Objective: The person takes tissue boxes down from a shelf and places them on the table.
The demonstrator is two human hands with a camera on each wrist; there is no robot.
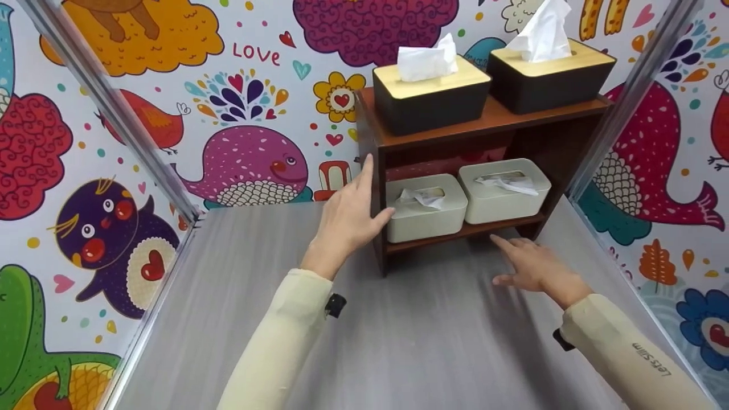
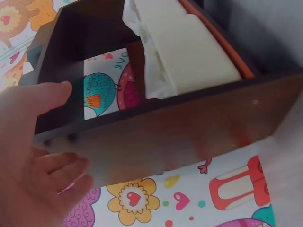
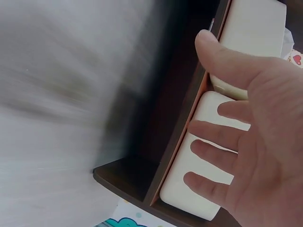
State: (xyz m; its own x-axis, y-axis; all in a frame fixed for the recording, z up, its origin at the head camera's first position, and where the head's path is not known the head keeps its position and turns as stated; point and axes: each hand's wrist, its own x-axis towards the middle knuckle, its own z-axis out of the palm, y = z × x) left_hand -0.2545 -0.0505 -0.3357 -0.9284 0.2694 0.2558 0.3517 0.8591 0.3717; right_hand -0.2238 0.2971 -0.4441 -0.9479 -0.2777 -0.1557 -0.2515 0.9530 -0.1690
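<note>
A small brown wooden shelf (image 1: 495, 126) stands on the table. My left hand (image 1: 348, 216) is beside its left side panel (image 2: 189, 137), fingers extended and thumb apart, holding nothing. Low in front of the shelf, my right hand (image 1: 532, 265) reaches out with spread, straight fingers and an empty palm. Two cream tissue boxes (image 1: 430, 224) (image 1: 507, 206) sit side by side on the lower board, a tissue lying at each slot. In the right wrist view my fingers overlap one cream box (image 3: 189, 182). On top stand two black tissue boxes with wooden lids (image 1: 435, 108) (image 1: 552, 85), tissues sticking up.
The grey wood-grain table (image 1: 239, 319) spreads around and in front of the shelf. Walls with a colourful cartoon print (image 1: 250, 159) rise behind and at both sides. Metal frame posts (image 1: 128, 125) (image 1: 632, 97) stand at the two back corners, the right one close to the shelf.
</note>
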